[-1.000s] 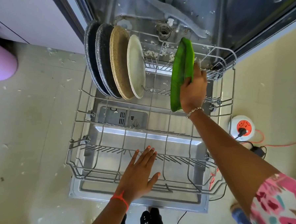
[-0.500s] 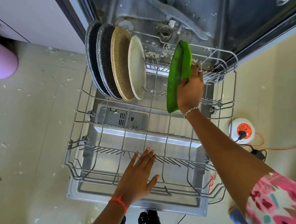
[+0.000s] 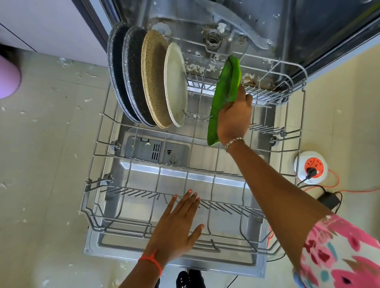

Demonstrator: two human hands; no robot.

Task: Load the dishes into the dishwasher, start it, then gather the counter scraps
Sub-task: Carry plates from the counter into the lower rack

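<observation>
Tiled floor, pulled-out lower rack: our right hand grips the green leaf-shaped plate on edge, long axis front-to-back, just right of the white plate; left hand spread flat, nearer us.

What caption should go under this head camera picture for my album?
Right hand holds a green leaf-shaped plate upright in the dishwasher rack; left hand open over its front.
</observation>
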